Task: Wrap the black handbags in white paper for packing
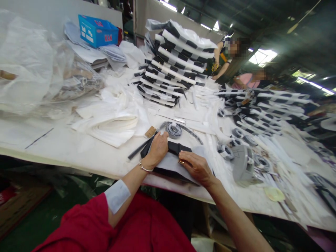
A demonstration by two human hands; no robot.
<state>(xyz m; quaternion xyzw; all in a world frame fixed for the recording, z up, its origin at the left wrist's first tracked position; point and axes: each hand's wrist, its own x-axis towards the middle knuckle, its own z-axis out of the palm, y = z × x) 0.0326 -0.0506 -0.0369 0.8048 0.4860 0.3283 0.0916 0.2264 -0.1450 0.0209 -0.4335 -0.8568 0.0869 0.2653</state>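
A folded black garment piece with a grey paper sheet [170, 164] on it lies at the near edge of the white table [78, 154]. My left hand [156, 148] presses on the left end of the black piece [175, 147], its fingers curled over the edge. My right hand [196, 167] rests on the paper's right side, fingers together and pinching at a small gold bit by the black fold. A coiled grey tape roll [173, 130] sits just beyond my hands.
A tall stack of black-and-white striped pieces [174, 66] stands behind, with more rows [270, 108] at right. Folded white fabric [112, 126], plastic bags [34, 70] and a blue box [97, 30] lie left. Two people work at the far end. A grey tape dispenser [243, 164] is at right.
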